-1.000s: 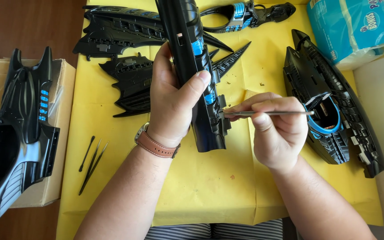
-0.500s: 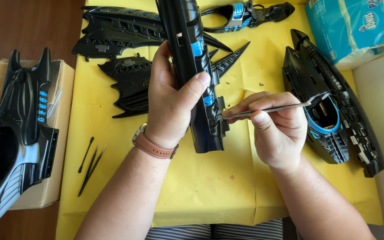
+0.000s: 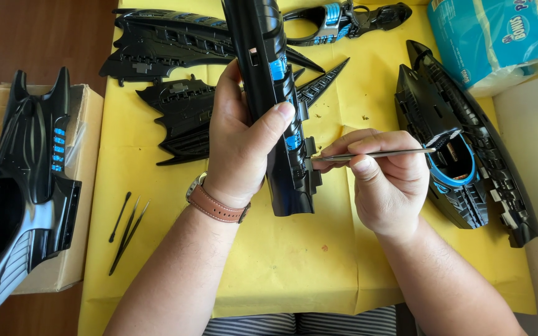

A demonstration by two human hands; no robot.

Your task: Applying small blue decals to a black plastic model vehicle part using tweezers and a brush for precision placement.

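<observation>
My left hand [image 3: 244,146] grips a long black plastic model part with blue accents [image 3: 272,99], holding it upright over the yellow sheet [image 3: 281,267]. A brown strap watch [image 3: 214,204] sits on that wrist. My right hand [image 3: 388,180] pinches thin metal tweezers [image 3: 375,154], held level, with the tip touching the lower right edge of the black part.
Black wing-shaped pieces [image 3: 175,74] lie at the back left, a black and blue hull [image 3: 462,149] at the right. A black shell [image 3: 23,186] rests on a cardboard box [image 3: 85,155]. Thin black sticks [image 3: 126,227] lie on the sheet; a blue packet [image 3: 490,37] is at the top right.
The tweezers have levelled out and their tip has shifted slightly left against the part. My left hand keeps the same grip.
</observation>
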